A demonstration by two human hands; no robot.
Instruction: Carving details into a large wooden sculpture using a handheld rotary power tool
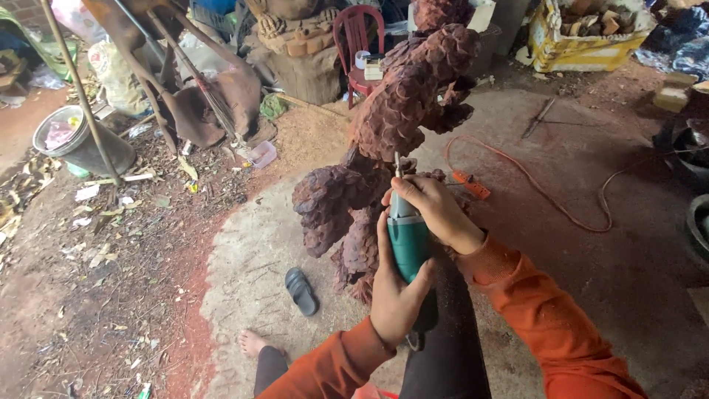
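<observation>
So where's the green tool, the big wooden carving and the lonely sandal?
green tool (407,240), head view, on its green body between the hands.
wooden carving (413,89), head view, on the scaly upper part.
sandal (301,291), head view, on the middle of its strap.

Both hands grip green rotary grinder (408,240): left hand (397,290) low on body, right hand (436,210) near tip, bit against scaly reddish wood carving (402,111).

Red plastic chair (358,44) stood behind; grey bucket (70,140) at left; dark sandal (301,290) lay on floor; orange cable (546,196) trailed right.
</observation>
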